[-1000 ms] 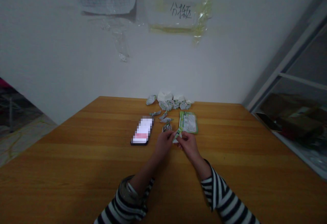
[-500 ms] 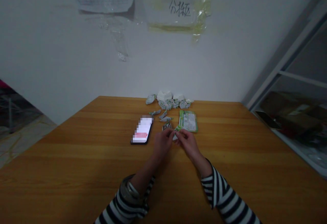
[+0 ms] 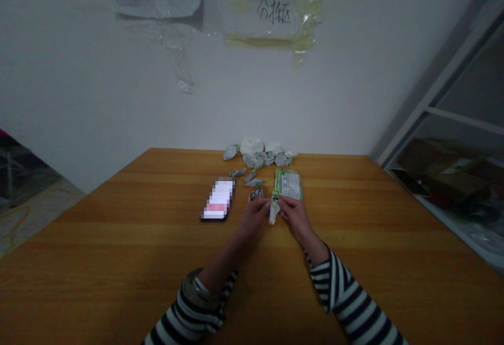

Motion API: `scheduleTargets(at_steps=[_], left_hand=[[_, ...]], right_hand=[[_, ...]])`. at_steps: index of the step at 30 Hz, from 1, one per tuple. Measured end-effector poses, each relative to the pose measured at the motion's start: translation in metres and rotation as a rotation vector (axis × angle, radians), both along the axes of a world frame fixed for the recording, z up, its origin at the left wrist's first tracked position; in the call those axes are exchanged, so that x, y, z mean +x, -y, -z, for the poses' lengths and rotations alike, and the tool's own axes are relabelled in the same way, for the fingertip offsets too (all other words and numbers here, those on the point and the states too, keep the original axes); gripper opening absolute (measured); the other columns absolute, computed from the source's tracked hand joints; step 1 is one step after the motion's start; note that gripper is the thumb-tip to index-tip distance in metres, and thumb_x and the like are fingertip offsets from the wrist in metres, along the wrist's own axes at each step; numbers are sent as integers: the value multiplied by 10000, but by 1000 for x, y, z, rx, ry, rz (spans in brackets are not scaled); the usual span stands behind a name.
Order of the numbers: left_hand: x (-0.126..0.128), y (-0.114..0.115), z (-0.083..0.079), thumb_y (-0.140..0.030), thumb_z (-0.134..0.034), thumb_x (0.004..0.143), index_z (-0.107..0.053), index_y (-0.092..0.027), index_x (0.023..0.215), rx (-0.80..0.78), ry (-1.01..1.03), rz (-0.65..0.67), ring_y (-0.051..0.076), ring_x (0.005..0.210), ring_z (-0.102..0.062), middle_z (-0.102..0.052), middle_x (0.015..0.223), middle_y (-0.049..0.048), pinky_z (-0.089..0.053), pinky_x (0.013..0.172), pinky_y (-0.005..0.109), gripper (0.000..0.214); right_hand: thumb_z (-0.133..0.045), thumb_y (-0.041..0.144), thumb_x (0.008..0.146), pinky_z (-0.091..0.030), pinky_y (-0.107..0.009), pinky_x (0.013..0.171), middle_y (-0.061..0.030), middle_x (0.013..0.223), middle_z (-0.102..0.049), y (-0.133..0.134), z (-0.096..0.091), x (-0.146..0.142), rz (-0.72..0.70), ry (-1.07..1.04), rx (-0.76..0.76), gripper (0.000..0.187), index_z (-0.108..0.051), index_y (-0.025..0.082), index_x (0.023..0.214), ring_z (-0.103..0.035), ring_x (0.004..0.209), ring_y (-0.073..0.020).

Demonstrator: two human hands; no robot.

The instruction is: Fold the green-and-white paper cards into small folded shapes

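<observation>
Between my hands is a narrow green-and-white wrapper (image 3: 274, 212), standing lengthwise above the wooden table. Fingertips of my left hand (image 3: 254, 216) pinch its left edge. My right hand (image 3: 296, 217) pinches the opposite edge with thumb and fingers. Just beyond my left fingers lies a small crumpled brownish packet (image 3: 256, 193). A flat green packet with a printed white panel (image 3: 291, 182) lies past my right hand, which overlaps its near edge in the view. Whether anything is inside the held wrapper, I cannot tell.
A phone with a lit screen (image 3: 220, 198) lies left of my hands. Several small twisted wrappers (image 3: 255, 183) lie further back, and crumpled printed wrappers (image 3: 254, 159) are heaped by the wall. Shelving with boxes (image 3: 444, 169) stands to the right of the wooden table (image 3: 157, 240).
My hands have moved slightly apart, and more of the wrapper now shows between them, its lower end pointing toward me. The view has shifted a little; the things on the table stay put.
</observation>
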State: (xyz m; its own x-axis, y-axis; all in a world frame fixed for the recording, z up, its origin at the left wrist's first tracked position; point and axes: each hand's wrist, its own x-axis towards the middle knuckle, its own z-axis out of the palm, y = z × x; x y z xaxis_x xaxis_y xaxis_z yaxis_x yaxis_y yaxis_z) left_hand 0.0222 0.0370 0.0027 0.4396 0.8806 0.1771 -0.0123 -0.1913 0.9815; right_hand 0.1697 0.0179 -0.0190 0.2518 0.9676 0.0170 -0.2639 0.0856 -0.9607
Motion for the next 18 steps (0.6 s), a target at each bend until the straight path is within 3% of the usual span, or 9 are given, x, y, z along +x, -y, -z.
scheduleTargets(at_steps=[11,18], left_hand=[[3,4,-5,-487,-563,810,-718,-110,876,5,-3,9,150,663,-528,-640,730,42,-414,629,235,412],[3,3,-6,-417,-525,845,-723,-124,913,68,-79,-15,186,756,-585,-691,798,61,-448,713,266,360]], right_hand=[[-793,401,578,-249,-204,408,21,521,-590,-2,4,1,-4,-50,1,356,-748,137,813,-382,414,-66],[-787,412,585,-234,-204,404,32,472,-557,-2,5,2,-12,-44,-5,356,-744,132,802,-369,398,-65]])
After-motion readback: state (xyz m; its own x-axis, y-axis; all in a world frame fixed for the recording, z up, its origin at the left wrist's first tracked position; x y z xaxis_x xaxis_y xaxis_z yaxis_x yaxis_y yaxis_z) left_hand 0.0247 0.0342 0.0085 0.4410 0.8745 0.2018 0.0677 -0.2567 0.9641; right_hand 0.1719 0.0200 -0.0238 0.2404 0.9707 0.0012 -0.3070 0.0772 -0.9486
